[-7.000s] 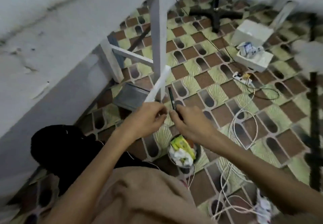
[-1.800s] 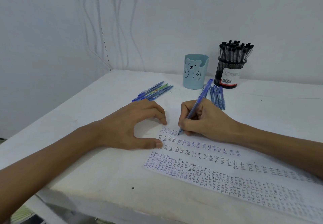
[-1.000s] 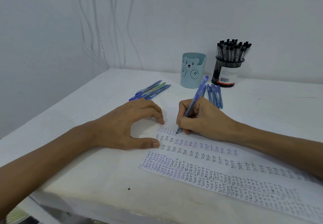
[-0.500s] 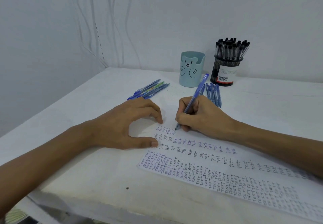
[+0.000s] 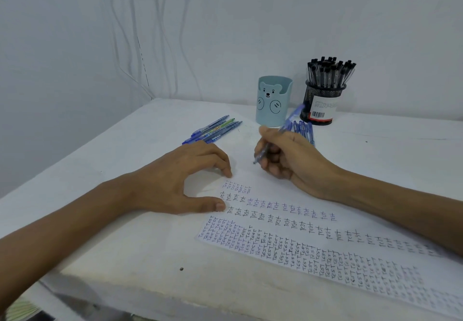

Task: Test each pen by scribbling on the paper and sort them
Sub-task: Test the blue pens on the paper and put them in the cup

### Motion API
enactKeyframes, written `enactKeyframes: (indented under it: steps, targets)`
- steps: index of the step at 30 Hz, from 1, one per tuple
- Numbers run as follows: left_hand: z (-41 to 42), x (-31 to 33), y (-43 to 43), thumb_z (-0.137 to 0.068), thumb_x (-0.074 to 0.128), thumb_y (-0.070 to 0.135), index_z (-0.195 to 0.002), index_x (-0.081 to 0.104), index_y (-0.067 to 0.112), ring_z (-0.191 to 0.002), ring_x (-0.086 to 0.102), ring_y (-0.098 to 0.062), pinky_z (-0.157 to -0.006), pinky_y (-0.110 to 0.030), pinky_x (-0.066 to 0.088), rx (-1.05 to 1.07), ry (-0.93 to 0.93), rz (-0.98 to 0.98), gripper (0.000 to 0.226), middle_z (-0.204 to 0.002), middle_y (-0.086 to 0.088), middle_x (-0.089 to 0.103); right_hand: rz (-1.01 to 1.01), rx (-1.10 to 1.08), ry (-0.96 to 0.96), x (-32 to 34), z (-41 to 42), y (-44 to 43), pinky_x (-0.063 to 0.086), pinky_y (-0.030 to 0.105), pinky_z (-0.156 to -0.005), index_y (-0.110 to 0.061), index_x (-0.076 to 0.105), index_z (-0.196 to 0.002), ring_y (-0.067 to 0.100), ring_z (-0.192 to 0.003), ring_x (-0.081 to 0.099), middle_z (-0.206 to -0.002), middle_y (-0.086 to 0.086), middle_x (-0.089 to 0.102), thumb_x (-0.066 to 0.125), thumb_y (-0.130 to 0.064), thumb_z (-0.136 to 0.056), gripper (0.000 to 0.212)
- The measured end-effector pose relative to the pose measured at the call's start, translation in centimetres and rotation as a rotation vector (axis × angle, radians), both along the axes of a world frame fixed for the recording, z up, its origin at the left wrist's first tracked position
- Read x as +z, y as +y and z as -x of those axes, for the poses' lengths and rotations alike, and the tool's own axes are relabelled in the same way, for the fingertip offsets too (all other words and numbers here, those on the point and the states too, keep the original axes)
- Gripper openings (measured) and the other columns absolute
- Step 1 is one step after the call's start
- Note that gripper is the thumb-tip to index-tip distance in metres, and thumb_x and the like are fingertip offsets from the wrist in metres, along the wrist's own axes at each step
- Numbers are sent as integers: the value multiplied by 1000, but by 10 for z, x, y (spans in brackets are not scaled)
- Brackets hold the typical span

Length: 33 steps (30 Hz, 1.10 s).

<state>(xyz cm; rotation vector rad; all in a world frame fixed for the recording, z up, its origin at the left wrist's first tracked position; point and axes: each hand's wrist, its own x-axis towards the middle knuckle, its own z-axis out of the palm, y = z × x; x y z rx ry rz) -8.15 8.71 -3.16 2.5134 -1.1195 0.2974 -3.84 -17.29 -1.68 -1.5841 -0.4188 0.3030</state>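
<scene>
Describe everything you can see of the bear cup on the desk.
The cup is pale teal and smooth, plastic by its look. A bear's face with ears, dark eyes and nose is on its front, two round paws below; the front rim is cut lower. It stands upright on the white table near the wall, left of the black mesh holder and apart from it. Nothing sticks out above its rim; its inside is hidden. Blue pens lie just right of its base.

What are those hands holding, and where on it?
The right hand grips a blue pen near its tip; the left hand holds nothing, pressing the paper.
</scene>
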Motion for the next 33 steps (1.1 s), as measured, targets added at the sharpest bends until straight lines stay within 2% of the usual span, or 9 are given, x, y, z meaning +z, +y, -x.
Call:
enactKeyframes:
  steps: [3,7,11,14,20,26,28,30,33]
  targets:
    - [0,1,-1,-90,76,52,-122,63,27,-127,54,-15,-107,-34,43,-2,-3,3,43,-128,15,57,-86,19,-19,-3,-1,-1,40,19,-62,-17,77,-93,7,-64,49,-80,-1,54,59,-39,-95,29]
    - [0,0,-1,-89,76,51,-122,64,25,-125,55,-13,-107,-35,43,-4,-7,6,43,-128,14,57,-136,7,16,-1,-2,0,44,21,-52,-8,58,-119,14,-57,56,-76,4,64,72,-27,-80,46]
    - [0,1,-1,-89,77,50,-122,64,25,-126,55,-14,-107,-34,43,-7,-6,8,43,-128,14,57,-265,-22,140,5,-2,1,52,21,-50,-9,48,-110,22,-55,63,-75,12,67,55,-38,-99,32]
    - [1,1,-1,-89,77,50,-122,64,25,-126,55,-14,-107,-33,43,-6,-3,9,43,-128,14,57,-330,-26,228,8,-4,-2,56,25,-51,-9,58,-102,27,-60,69,-78,17,68,33,-48,-107,47]
    - [0,0,0,-90,76,51,-122,63,27,-126,56,-15,-106,-33,44,-14,-6,16,42,-128,16,57,-264,-86,206,10,-12,-2,53,21,-51,-6,67,-91,16,-57,63,-72,6,64,50,-41,-104,41]
    - [-1,0,-1,-90,76,50,-123,64,25,-125,56,-15,-106,-34,43,-22,-12,20,42,-128,14,58,207,-241,74,23,-49,-19,55,23,-51,0,71,-94,17,-53,63,-74,10,59,63,-31,-100,33]
    - [0,0,0,-90,76,49,-123,64,25,-126,56,-16,-107,-34,43,-27,-11,21,43,-128,13,58,473,-278,-130,27,-65,-27,54,26,-52,-14,63,-87,19,-53,62,-69,11,63,69,-28,-97,19]
    - [0,0,0,-91,75,50,-123,64,25,-126,56,-17,-107,-35,44,-26,-13,19,43,-128,13,58,782,-367,-355,29,-78,-32,55,32,-63,-20,54,-105,19,-61,62,-75,9,68,71,-29,-91,23]
    - [0,0,0,-91,74,51,-123,63,26,-126,56,-16,-106,-35,44,-24,-13,23,43,-129,15,57,1035,-420,-510,28,-93,-34,56,37,-77,-10,55,-123,24,-81,62,-86,7,64,67,-28,-89,41]
